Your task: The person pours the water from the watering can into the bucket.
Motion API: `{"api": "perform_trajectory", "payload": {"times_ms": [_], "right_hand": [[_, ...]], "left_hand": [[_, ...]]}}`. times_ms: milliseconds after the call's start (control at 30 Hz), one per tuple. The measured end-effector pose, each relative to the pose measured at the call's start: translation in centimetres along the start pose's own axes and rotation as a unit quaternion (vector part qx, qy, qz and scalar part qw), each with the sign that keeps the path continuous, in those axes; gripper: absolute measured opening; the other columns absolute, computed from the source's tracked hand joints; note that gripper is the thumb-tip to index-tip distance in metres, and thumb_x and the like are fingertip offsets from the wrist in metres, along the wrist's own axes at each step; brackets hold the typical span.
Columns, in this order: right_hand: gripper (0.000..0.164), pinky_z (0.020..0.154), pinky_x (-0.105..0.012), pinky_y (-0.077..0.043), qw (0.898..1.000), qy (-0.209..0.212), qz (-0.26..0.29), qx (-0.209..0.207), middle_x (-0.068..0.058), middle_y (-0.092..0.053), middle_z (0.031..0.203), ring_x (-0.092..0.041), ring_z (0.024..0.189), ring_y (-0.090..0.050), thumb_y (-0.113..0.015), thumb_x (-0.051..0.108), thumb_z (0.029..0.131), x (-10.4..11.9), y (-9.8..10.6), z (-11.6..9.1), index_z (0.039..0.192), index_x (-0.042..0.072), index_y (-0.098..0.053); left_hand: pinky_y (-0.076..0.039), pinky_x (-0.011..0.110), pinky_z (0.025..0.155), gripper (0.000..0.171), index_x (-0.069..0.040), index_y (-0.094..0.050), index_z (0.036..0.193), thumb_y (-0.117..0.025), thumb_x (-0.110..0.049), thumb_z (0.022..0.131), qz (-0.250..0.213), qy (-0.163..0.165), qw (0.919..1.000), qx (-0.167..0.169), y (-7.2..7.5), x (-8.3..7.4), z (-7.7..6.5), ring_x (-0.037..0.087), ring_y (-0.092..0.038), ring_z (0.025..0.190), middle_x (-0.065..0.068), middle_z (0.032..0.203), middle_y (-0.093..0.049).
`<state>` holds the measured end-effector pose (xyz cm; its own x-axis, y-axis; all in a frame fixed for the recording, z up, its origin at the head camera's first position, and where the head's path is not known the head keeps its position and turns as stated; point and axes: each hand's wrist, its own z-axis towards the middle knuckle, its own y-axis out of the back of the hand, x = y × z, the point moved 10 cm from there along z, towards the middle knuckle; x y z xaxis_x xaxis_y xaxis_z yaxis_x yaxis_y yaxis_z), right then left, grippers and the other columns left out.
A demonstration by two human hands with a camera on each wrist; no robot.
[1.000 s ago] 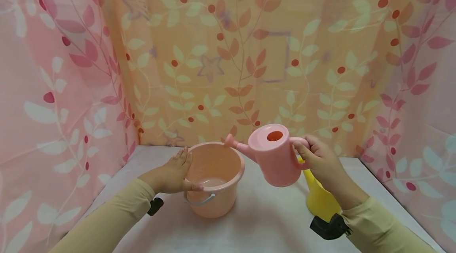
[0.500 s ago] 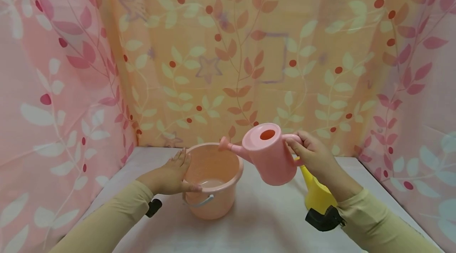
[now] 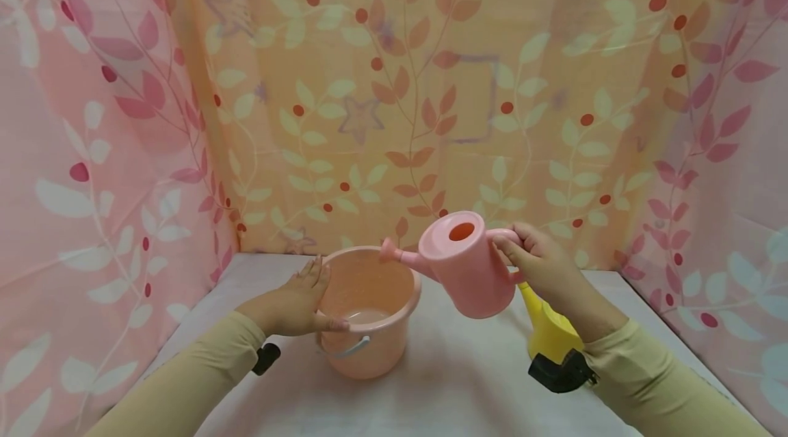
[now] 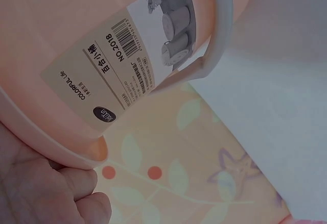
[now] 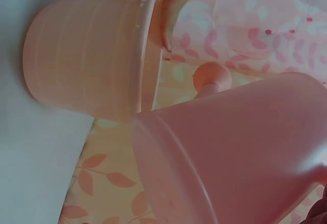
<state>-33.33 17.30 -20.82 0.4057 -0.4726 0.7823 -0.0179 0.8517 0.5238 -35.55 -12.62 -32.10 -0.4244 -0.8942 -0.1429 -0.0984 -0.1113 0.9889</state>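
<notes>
A peach bucket (image 3: pixel 394 341) stands upright on the white-covered table, its mouth facing up. My left hand (image 3: pixel 294 300) rests on the bucket's left rim, fingers extended and thumb lying along the near rim. My right hand (image 3: pixel 548 269) grips the handle of a pink watering can (image 3: pixel 470 280), holding it in the air to the right of the bucket. The can tilts left, with its spout's rose (image 3: pixel 389 250) over the bucket's back right rim. No water stream is visible. A printed label (image 4: pixel 112 66) shows on the bucket in the left wrist view.
A yellow object with a spout (image 3: pixel 550 334) stands on the table behind my right wrist, partly hidden. The bucket's grey handle (image 3: pixel 351 348) hangs down its near side. Patterned curtains (image 3: pixel 394 95) enclose the table (image 3: pixel 455 396) at the back and both sides.
Over the first half second, the watering can moved slightly left and tipped a little further over the bucket. It has stayed nearly still since. My left hand keeps its place on the rim.
</notes>
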Motion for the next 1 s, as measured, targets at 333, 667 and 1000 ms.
{"api": "perform_trajectory", "payload": {"times_ms": [333, 667, 1000], "right_hand": [[0.033, 0.061, -0.038, -0.05, 1.0, 0.002, -0.018, 0.011, -0.011, -0.054, 0.092, -0.03, 0.089, -0.052, -0.05, 0.04, 0.085, 0.3, 0.2, 0.0, 0.095, 0.008, -0.05], [0.04, 0.062, -0.037, -0.05, 0.998, -0.021, -0.062, 0.012, -0.011, -0.052, 0.086, -0.028, 0.087, -0.052, -0.049, 0.048, 0.082, 0.6, 0.3, 0.0, 0.091, 0.009, -0.05], [0.037, 0.061, -0.033, -0.049, 0.996, -0.004, -0.085, 0.014, -0.009, -0.052, 0.083, -0.027, 0.081, -0.049, -0.05, 0.047, 0.083, 1.1, 0.2, 0.3, 0.088, 0.01, -0.05]], "left_hand": [[-0.011, 0.048, 0.101, 0.116, 0.005, -0.009, 0.136, -0.041, -0.078, 0.062, -0.004, 0.006, 1.0, 0.001, 0.0, 0.0, 0.0, 0.034, 0.002, 0.129, 0.024, 0.141, 0.004], [-0.011, 0.048, 0.101, 0.117, 0.004, -0.008, 0.137, -0.04, -0.079, 0.061, -0.004, 0.009, 0.9999, 0.003, -0.1, 0.3, 0.1, 0.034, 0.002, 0.129, 0.023, 0.141, 0.004], [-0.011, 0.048, 0.101, 0.116, 0.005, -0.008, 0.137, -0.041, -0.078, 0.062, -0.006, 0.008, 0.9999, 0.005, 0.0, 0.1, 0.0, 0.034, 0.002, 0.129, 0.024, 0.141, 0.004]]}}
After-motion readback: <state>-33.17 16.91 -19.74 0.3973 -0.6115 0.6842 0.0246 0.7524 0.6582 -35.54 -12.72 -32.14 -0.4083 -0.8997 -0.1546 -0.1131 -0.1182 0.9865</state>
